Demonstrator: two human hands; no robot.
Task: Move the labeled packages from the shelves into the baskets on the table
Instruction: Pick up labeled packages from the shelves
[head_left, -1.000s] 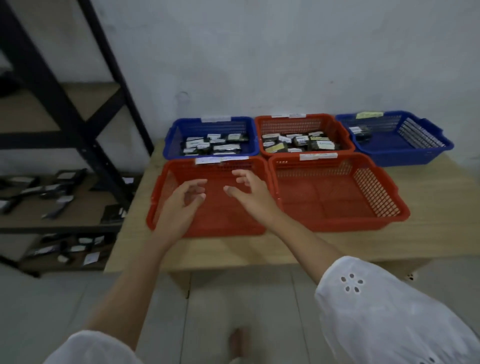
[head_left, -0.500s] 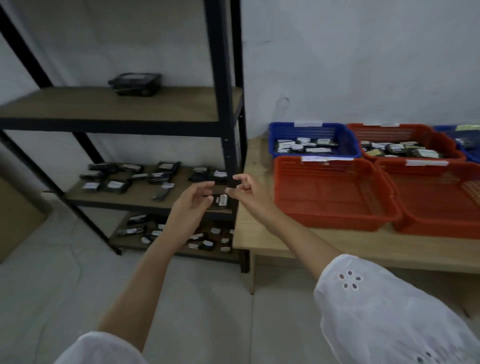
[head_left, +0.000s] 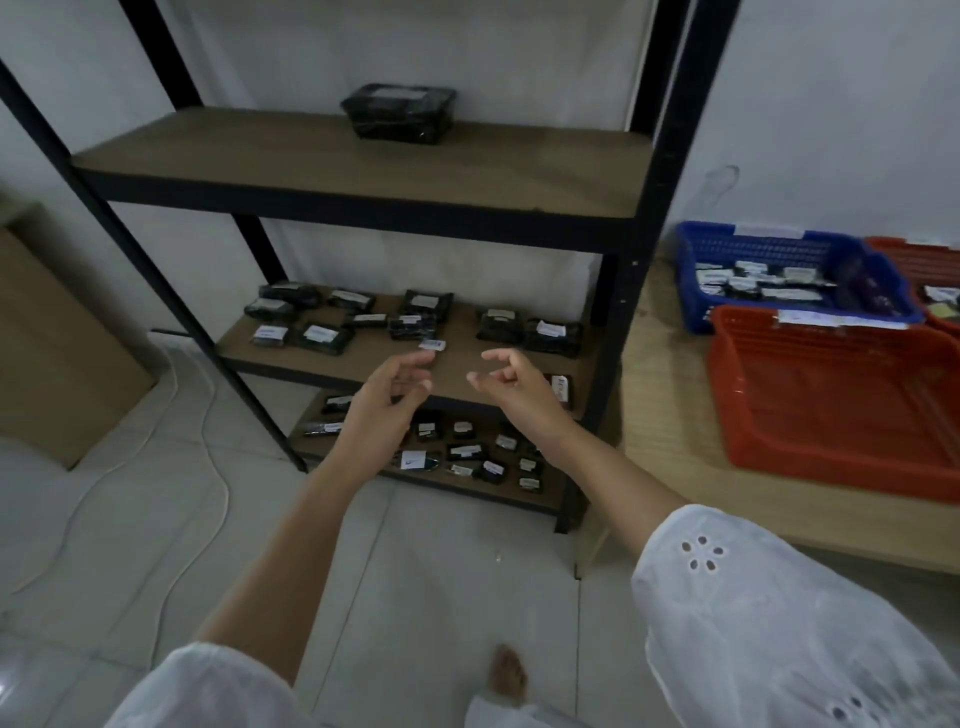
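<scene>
Several black packages with white labels (head_left: 415, 322) lie on the middle shelf (head_left: 457, 364) of a black metal rack. More labeled packages (head_left: 467, 452) cover the bottom shelf. My left hand (head_left: 384, 400) and my right hand (head_left: 514, 384) hover side by side in front of the middle shelf, fingers loosely curled, holding nothing. On the table at the right stand an empty red basket (head_left: 831, 415) and, behind it, a blue basket (head_left: 779, 254) holding several labeled packages.
A larger black wrapped box (head_left: 397, 111) sits on the top shelf (head_left: 363, 161). A second red basket (head_left: 930, 260) shows at the right edge. A cardboard box (head_left: 47, 338) stands at the left, with a white cable (head_left: 156, 436) on the tiled floor. The wooden table (head_left: 665, 415) adjoins the rack.
The view has swung left from the baskets to the shelf rack. Both empty hands have moved from over the red basket to in front of the middle shelf.
</scene>
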